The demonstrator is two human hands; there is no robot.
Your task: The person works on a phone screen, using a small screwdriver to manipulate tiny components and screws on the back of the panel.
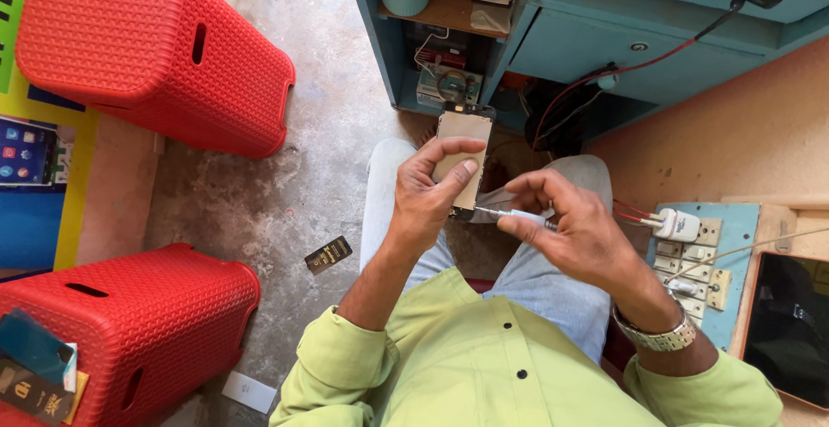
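Observation:
My left hand (429,192) grips an opened phone (462,138), its pale metal back plate facing me, held upright over my knees. My right hand (566,228) pinches a small silver screwdriver (511,215). The screwdriver's tip touches the phone's lower edge beside my left thumb. A metal watch (661,335) sits on my right wrist. Both sleeves are light green.
Two red plastic stools (155,47) (138,323) stand on the concrete floor to the left. A small black battery (328,253) lies on the floor. A teal workbench (604,38) is ahead, a switchboard with a white charger (682,224) and a dark tablet (790,328) on the right.

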